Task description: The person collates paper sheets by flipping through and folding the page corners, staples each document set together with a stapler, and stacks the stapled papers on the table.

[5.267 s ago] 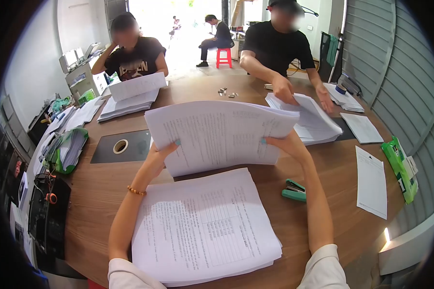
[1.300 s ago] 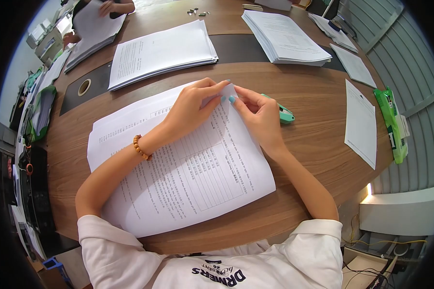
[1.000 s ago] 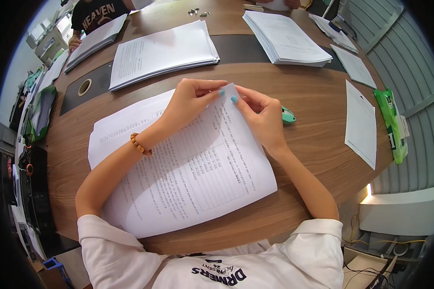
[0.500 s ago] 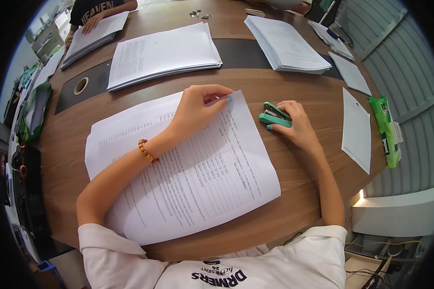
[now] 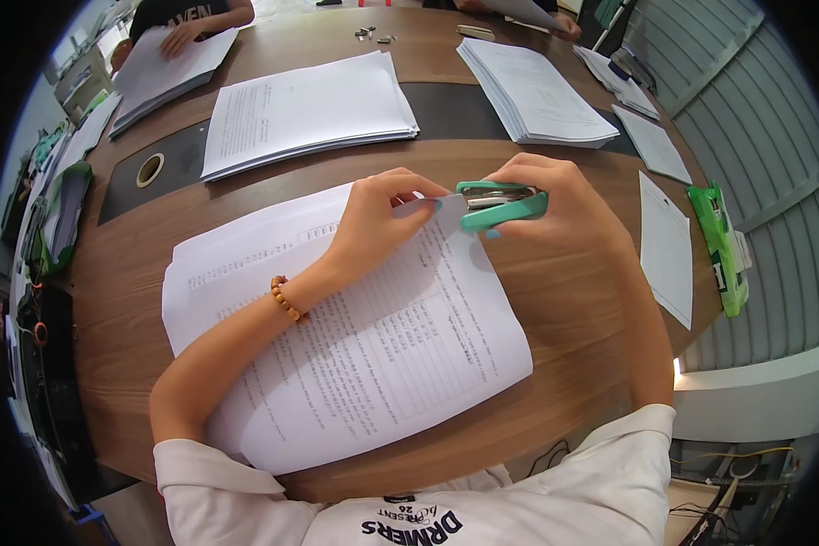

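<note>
Printed sheets of paper [image 5: 400, 364] lie on the table in front of me, curling at the right edge. My left hand [image 5: 389, 211] pinches their upper corner between thumb and fingers, lifting it slightly. In my right hand [image 5: 560, 202] is a green stapler [image 5: 500, 206], gripped from behind with the thumb below. Its jaws are apart, and the front end is right at the pinched corner. Whether the paper sits between the jaws I cannot tell.
Paper stacks stand at the back centre [image 5: 309, 109] and back right [image 5: 541, 96]. Another person's hand [image 5: 184, 38] rests on a stack at far left. A single sheet [image 5: 664, 250] and a green packet [image 5: 721, 250] lie to the right. Small metal pieces [image 5: 375, 36] lie far back.
My right hand has lifted the stapler from the tabletop and brought it left to the paper's corner. My left hand keeps its pinch. A person at the far right now holds up a sheet.
</note>
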`<action>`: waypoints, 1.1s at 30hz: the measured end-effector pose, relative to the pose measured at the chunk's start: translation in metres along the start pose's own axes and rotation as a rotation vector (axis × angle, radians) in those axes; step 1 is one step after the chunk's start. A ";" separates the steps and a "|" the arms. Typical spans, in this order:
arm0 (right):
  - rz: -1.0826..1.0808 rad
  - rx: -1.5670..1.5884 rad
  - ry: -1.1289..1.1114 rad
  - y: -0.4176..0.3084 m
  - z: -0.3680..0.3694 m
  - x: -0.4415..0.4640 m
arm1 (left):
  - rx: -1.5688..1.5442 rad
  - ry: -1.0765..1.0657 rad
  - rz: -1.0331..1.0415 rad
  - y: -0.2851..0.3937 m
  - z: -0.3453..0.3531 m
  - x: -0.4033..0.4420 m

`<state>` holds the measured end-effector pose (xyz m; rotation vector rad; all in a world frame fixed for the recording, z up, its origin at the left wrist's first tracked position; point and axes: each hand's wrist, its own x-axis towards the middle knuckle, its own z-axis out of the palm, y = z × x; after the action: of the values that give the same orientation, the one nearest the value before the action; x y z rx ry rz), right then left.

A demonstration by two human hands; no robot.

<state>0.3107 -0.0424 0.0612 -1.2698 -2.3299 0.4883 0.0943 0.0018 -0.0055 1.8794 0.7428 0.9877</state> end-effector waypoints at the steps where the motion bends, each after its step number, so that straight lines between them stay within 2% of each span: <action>1: -0.002 -0.001 -0.003 -0.001 0.001 0.001 | 0.000 0.022 0.013 0.000 0.001 0.000; 17: -0.001 -0.037 -0.013 -0.005 0.004 0.011 | -0.091 0.038 0.001 -0.004 0.001 0.000; 23: 0.027 -0.023 -0.040 -0.008 0.001 0.013 | 0.020 -0.005 -0.007 0.005 -0.001 0.000; 28: -0.014 -0.009 -0.041 -0.003 0.002 0.012 | 0.087 -0.011 0.155 0.009 -0.001 -0.003; 33: 0.003 -0.028 -0.007 -0.010 0.008 0.009 | 0.077 -0.055 0.126 0.002 0.000 -0.001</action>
<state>0.2949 -0.0403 0.0612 -1.2863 -2.3486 0.4629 0.0940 -0.0001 -0.0045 2.0325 0.6439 0.9933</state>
